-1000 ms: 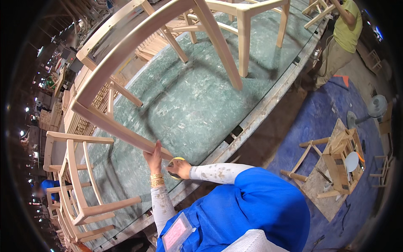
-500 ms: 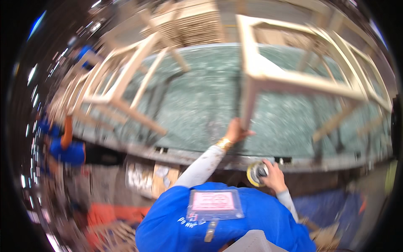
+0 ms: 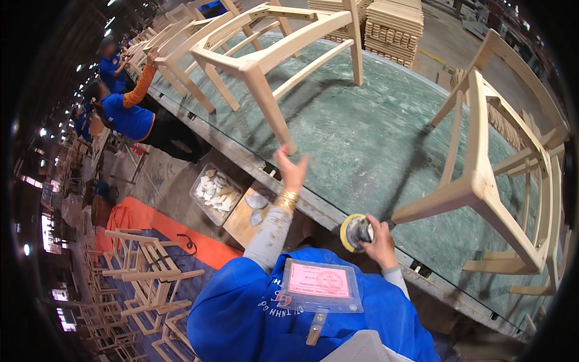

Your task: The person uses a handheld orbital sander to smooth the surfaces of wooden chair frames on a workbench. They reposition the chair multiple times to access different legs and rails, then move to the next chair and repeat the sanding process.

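Observation:
My left hand [image 3: 292, 172] reaches over the table's near edge with thumb and fingers apart. Its fingertips are at the foot of a pale wooden chair frame [image 3: 260, 81]; whether they touch it I cannot tell. In my right hand [image 3: 380, 244] is a small round sander [image 3: 358, 233] with a dark body and a yellow-rimmed disc, held just off the table edge. Right of it, a second unfinished chair frame [image 3: 476, 181] stands tilted in view, one leg pointing toward the sander. Both chairs are on the green-topped table [image 3: 362, 151].
A clear bin of white scraps [image 3: 216, 196] and a board with grey pads [image 3: 241, 220] sit below the table edge. Co-workers in blue [image 3: 129, 111] stand along the table at left. Stacked chair frames [image 3: 154, 271] fill the lower left; wood stacks [image 3: 392, 30] stand beyond.
The view has swung left. My left hand has let go of the right chair's leg and moved to the foot of the left chair. My right hand still holds the sander.

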A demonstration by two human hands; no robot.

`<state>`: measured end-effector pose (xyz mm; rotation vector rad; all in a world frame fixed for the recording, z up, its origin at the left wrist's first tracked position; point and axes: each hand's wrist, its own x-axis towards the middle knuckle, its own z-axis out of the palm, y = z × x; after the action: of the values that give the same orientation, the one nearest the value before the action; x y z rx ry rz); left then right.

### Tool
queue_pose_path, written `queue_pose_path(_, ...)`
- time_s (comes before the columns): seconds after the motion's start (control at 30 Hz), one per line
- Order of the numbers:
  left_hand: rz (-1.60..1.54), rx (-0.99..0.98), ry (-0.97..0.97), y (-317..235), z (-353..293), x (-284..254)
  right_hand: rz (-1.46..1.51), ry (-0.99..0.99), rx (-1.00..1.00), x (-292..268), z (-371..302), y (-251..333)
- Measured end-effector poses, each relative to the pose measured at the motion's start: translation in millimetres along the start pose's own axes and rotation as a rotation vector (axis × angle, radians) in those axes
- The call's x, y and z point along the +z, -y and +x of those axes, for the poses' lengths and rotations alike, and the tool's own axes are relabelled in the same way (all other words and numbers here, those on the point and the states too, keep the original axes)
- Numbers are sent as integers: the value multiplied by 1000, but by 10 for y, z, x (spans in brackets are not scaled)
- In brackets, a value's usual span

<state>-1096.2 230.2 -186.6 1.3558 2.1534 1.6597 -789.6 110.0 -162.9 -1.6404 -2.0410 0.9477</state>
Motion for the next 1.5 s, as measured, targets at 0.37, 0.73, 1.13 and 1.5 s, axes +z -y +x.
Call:
queue_pose_path(0.37, -195, -152, 222, 489, 1162, -25, -330, -377, 275, 446, 1587, 51)
queue_pose_path(0.73, -119, -108, 348, 449, 1159, -201, 1653, -174, 38, 427, 4526, 2133)
queue_pose_path(1.13, -266, 49, 135, 312, 711, -854, 2072, -3, 5, 240, 3411, 2410)
queue_pose_path(1.5, -642, -140, 23, -420, 2231, -1519, 840, 11, -708, -400, 2673, 2729)
